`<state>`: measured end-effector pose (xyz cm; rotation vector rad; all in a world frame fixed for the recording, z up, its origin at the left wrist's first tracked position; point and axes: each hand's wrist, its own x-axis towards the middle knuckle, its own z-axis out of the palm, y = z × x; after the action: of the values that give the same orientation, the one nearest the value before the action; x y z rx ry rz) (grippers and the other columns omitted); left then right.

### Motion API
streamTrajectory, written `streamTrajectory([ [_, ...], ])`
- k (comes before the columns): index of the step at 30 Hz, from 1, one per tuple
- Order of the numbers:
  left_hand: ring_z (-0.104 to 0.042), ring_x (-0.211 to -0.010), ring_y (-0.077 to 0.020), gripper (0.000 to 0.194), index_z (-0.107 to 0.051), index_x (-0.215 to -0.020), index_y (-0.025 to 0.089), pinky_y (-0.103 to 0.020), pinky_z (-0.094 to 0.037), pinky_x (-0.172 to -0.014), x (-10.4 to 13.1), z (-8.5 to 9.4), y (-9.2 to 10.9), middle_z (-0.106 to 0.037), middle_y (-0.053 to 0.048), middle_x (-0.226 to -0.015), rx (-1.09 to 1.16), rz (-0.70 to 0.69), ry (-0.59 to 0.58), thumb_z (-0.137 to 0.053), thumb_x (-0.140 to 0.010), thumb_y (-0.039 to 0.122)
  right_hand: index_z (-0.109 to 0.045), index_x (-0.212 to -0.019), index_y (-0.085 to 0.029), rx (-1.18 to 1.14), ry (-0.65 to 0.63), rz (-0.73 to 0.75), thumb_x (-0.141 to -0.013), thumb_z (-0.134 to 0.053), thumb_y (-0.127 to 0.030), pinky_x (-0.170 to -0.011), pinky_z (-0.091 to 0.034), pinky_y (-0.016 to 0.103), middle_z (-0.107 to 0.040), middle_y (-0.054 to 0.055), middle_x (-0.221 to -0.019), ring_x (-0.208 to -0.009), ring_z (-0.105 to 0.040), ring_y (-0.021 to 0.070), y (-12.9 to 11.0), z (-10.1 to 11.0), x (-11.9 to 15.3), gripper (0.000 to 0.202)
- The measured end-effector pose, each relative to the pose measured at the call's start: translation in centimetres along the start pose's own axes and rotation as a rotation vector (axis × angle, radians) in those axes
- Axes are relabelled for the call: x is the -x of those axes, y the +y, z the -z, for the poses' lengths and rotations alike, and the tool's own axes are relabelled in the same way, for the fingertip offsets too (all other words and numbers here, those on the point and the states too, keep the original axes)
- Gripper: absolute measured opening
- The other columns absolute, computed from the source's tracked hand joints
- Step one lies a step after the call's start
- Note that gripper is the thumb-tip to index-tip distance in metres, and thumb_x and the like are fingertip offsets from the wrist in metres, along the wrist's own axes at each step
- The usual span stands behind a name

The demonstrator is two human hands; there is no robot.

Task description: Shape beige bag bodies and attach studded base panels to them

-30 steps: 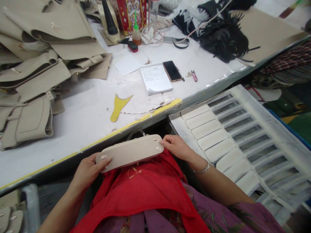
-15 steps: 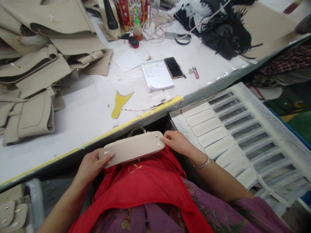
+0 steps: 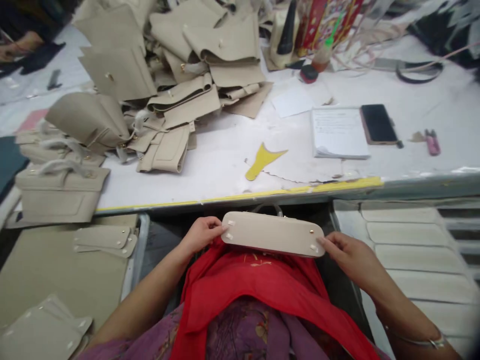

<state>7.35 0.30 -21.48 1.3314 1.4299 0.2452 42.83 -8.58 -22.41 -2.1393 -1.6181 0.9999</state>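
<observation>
A beige bag (image 3: 272,234) rests over the red apron on the lap, its long rounded base facing up. Small white wrapped bits sit near both ends of the base, and one bare gold stud shows near the right end. My left hand (image 3: 202,234) pinches the left end between thumb and fingers. At the right end my right hand (image 3: 347,255) grips the edge, thumb on the base and fingers curled. Behind the base, part of a dark handle shows.
Beige bags (image 3: 165,145) are heaped on the white table (image 3: 217,170) at left. A yellow piece (image 3: 262,160), notepad (image 3: 339,132), phone (image 3: 378,124) and pink snips (image 3: 432,142) lie ahead. Beige panels (image 3: 103,237) sit left, pale strips (image 3: 408,255) right. Another person's hand (image 3: 20,47) shows top left.
The view has swung left, bringing more bags and the left-hand panels into sight. My left thumb has slid back from the base to its left end; both hands still hold the bag.
</observation>
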Motion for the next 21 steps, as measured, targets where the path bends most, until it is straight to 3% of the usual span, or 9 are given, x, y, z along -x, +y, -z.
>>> streamTrajectory([
  [8, -0.039, -0.047, -0.0057, 0.035, -0.058, -0.067, 0.013, -0.018, -0.031, -0.045, -0.2, 0.2, -0.7, -0.05, 0.003, -0.055, 0.156, -0.133, 0.061, -0.06, -0.073, 0.048, -0.058, -0.071, -0.022, -0.018, 0.03, -0.014, -0.079, -0.044, -0.057, -0.05, -0.038, 0.027, -0.054, 0.0, -0.053, -0.052, -0.05, 0.0158, 0.2, -0.7, 0.4, 0.039],
  [14, -0.036, -0.044, -0.0058, 0.037, -0.058, -0.065, 0.014, -0.019, -0.028, -0.044, -1.7, 0.2, -1.3, -0.047, 0.004, -0.051, 0.122, -0.086, 0.05, -0.062, -0.07, 0.051, -0.059, -0.071, -0.023, 0.011, 0.068, -0.021, -0.078, -0.045, -0.056, -0.052, -0.04, 0.028, -0.06, 0.001, -0.059, -0.055, -0.054, 0.0174, 0.1, -1.0, 0.2, 0.037],
  [21, -0.04, -0.049, -0.0076, 0.034, -0.059, -0.064, 0.014, -0.02, -0.03, -0.048, -1.8, 0.6, -1.1, -0.05, 0.003, -0.054, 0.071, -0.112, 0.027, -0.062, -0.069, 0.047, -0.058, -0.07, -0.023, -0.029, 0.028, -0.069, -0.076, -0.045, -0.061, -0.045, -0.035, 0.028, -0.052, 0.0, -0.051, -0.047, -0.046, 0.0155, -0.8, -0.8, 0.4, 0.041],
])
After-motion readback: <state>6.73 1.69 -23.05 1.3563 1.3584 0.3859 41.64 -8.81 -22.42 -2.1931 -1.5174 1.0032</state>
